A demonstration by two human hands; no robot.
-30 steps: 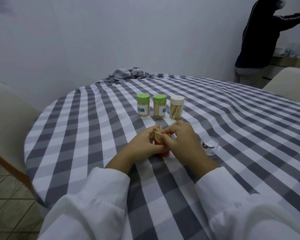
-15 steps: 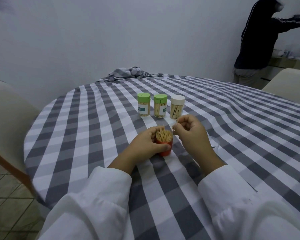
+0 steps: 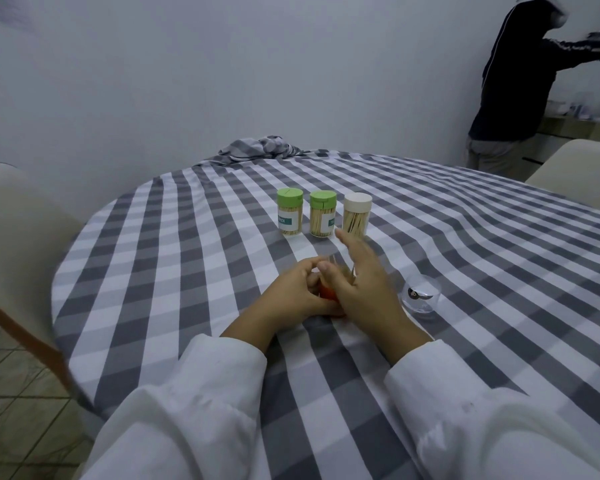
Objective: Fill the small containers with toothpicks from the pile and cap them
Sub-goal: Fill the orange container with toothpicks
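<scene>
on the checked tablecloth (image 3: 194,271), left hand (image 3: 291,299) gripping orange container (image 3: 328,294), right hand (image 3: 364,285) spread flat, blurred

dim, cool, even light – soft shadows | right hand (image 3: 361,271) motion-blurred | wide-angle bending at edges – no glare

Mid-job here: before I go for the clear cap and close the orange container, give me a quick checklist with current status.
1. Orange container steadied: ok, left hand grips it.
2. Right hand free: ok, fingers straight, holding nothing, against the container.
3. Toothpicks seated below the rim: cannot tell, hands and blur hide them.
4. Clear cap reachable: ok, lies on the tablecloth right of the hands.
5. Three other containers capped: ok, two green caps, one white cap.
</scene>
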